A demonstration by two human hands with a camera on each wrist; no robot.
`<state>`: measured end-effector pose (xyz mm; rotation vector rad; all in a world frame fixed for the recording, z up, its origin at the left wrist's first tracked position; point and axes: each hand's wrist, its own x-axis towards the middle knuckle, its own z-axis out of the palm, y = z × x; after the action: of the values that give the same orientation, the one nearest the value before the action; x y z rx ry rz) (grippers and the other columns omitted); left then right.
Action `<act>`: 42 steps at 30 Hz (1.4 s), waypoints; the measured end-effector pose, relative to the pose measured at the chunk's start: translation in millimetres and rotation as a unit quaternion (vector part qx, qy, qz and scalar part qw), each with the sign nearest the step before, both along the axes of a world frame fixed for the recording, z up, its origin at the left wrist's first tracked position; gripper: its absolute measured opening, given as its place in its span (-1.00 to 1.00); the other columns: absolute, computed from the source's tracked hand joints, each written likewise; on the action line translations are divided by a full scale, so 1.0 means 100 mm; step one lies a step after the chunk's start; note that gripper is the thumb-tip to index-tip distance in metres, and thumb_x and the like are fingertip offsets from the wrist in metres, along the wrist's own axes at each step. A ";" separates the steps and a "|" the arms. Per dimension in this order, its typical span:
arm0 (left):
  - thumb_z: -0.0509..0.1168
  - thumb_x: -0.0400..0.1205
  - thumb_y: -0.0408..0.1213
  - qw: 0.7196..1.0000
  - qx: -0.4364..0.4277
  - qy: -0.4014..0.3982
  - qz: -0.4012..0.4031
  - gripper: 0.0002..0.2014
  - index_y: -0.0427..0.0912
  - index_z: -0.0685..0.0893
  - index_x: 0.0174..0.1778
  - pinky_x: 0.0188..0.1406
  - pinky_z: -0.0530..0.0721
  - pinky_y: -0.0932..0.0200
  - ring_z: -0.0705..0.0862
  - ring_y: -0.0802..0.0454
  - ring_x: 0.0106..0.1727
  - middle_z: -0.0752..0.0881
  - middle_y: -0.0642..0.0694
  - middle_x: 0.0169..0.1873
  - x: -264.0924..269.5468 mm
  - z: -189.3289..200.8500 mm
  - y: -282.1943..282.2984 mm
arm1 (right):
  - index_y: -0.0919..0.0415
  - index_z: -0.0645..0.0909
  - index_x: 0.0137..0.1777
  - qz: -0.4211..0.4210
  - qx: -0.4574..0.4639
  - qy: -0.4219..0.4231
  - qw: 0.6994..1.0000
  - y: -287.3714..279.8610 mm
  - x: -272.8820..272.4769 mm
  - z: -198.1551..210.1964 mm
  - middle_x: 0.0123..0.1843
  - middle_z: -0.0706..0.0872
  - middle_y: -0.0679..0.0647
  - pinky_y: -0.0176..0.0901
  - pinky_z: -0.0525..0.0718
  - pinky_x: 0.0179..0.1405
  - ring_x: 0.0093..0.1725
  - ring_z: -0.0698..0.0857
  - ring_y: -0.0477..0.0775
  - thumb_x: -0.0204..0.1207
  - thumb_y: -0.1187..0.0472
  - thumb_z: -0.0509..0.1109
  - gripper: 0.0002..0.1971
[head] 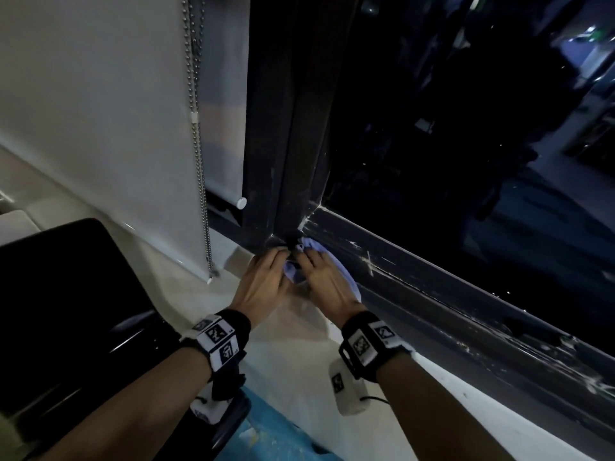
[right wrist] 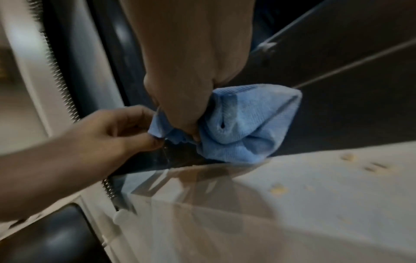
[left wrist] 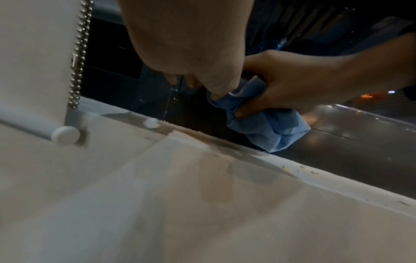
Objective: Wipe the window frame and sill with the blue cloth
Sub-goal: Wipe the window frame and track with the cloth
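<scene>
The blue cloth (head: 307, 251) is bunched up at the bottom corner of the dark window frame (head: 286, 161), just above the pale sill (head: 299, 361). My right hand (head: 324, 277) grips the bulk of the cloth (right wrist: 243, 124), which touches the frame's lower rail (head: 416, 271). My left hand (head: 263, 281) pinches a loose corner of the cloth (left wrist: 265, 124) between thumb and fingertips (right wrist: 155, 140). Both hands sit close together at the corner. In the left wrist view the right hand (left wrist: 292, 85) holds the cloth from the right.
A white roller blind (head: 116, 128) hangs at the left, with its bead chain (head: 196, 128) and end cap (head: 240, 202) close to my left hand. A black chair back (head: 66, 311) stands at the lower left. The frame rail has white smears (head: 369, 261). Crumbs (right wrist: 279, 188) dot the sill.
</scene>
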<state>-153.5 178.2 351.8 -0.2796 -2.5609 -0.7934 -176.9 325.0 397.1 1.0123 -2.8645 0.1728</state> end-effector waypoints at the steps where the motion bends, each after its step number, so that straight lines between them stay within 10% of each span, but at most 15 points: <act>1: 0.19 0.52 -0.37 1.000 0.005 -0.002 -0.003 -0.55 -0.33 0.50 0.37 0.35 0.53 -0.06 0.60 -0.18 0.28 0.58 -0.23 0.31 -0.01 0.00 0.02 | 0.25 0.43 0.45 0.002 0.001 0.003 1.000 0.08 0.00 -0.01 0.37 0.60 0.19 -0.05 0.51 0.37 0.27 0.61 0.21 0.50 0.08 0.14 -0.47; 5: 0.31 0.43 -0.56 0.999 -0.003 0.013 -0.038 -0.32 -0.22 0.37 0.52 0.49 0.41 -0.06 0.40 -0.12 0.41 0.37 -0.12 0.53 0.00 0.05 0.24 | 0.22 0.54 0.29 -0.028 0.043 0.037 0.998 0.61 0.14 -0.04 0.13 0.74 0.09 -0.16 0.63 0.14 0.03 0.70 0.09 0.00 0.14 0.67 -0.23; 11: 0.23 0.49 -0.43 0.991 -0.096 0.042 -0.082 -0.21 -0.11 0.08 0.65 0.64 -0.08 -0.14 0.12 0.02 0.64 0.10 -0.01 0.66 -0.15 0.21 0.61 | 0.23 0.59 0.07 -0.169 -0.023 0.096 0.981 1.18 0.50 0.02 -0.12 0.68 0.14 -0.02 0.61 -0.30 -0.20 0.65 0.25 0.35 0.01 0.12 -0.58; 15: 0.30 0.51 -0.44 0.989 -0.112 -0.017 -0.092 -0.15 -0.10 -0.02 0.66 0.61 -0.26 -0.18 -0.11 0.09 0.67 0.03 0.00 0.67 -0.23 0.11 0.61 | 0.25 0.60 0.15 -0.094 -0.098 0.121 0.983 0.97 0.43 0.12 0.06 0.70 0.22 -0.07 0.65 -0.13 -0.01 0.65 0.26 0.28 0.23 0.37 -0.60; 17: 0.36 0.56 -0.27 0.988 -0.104 -0.024 -0.113 -0.17 -0.09 0.01 0.66 0.62 -0.20 -0.21 -0.13 0.13 0.65 0.06 0.00 0.66 -0.25 0.08 0.56 | 0.27 0.54 0.34 -0.020 -0.024 0.120 0.992 0.78 0.32 0.03 0.27 0.65 0.21 -0.05 0.51 0.24 0.20 0.56 0.21 0.20 0.14 0.56 -0.35; 21: 0.29 0.55 -0.41 0.988 -0.103 -0.014 -0.117 -0.21 -0.01 0.06 0.64 0.59 -0.24 -0.13 -0.03 0.19 0.64 0.15 0.05 0.64 -0.27 0.15 0.49 | 0.31 0.30 0.54 -0.063 0.118 0.069 0.989 0.62 0.21 -0.16 0.42 0.53 0.15 -0.04 0.47 0.30 0.28 0.55 0.20 0.37 0.01 0.45 -0.22; 30: 0.17 0.39 -0.67 0.991 -0.101 -0.017 -0.092 -0.08 0.01 0.08 0.65 0.59 -0.19 -0.13 -0.06 0.20 0.65 0.12 0.11 0.65 -0.20 0.18 0.54 | 0.34 0.64 0.16 -0.121 0.053 0.093 0.987 1.18 0.43 -0.12 0.06 0.73 0.17 -0.09 0.57 0.02 -0.01 0.67 0.21 0.13 0.21 0.41 -0.47; 34: 0.16 0.41 -0.67 0.993 -0.068 -0.026 -0.090 -0.13 -0.03 0.12 0.65 0.61 -0.12 -0.17 -0.04 0.16 0.66 0.14 0.07 0.64 -0.18 0.20 0.62 | 0.24 0.57 0.21 -0.235 -0.022 0.002 0.972 1.25 0.57 0.20 0.16 0.63 0.16 0.01 0.65 -0.11 0.14 0.61 0.26 0.38 0.21 0.30 -0.62; 42: 0.24 0.47 -0.59 0.995 0.066 -0.028 -0.064 -0.34 -0.15 0.38 0.53 0.55 0.26 -0.16 0.36 -0.13 0.51 0.39 -0.12 0.52 -0.15 0.21 0.65 | 0.31 0.44 0.36 -0.073 -0.044 -0.116 0.989 0.75 0.34 0.18 0.29 0.57 0.29 0.04 0.56 0.01 0.22 0.51 0.31 0.28 0.43 0.40 -0.42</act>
<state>-169.0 243.0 373.1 -0.3883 -2.5489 -1.0258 -142.9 400.4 415.1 0.8109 -3.0920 0.4294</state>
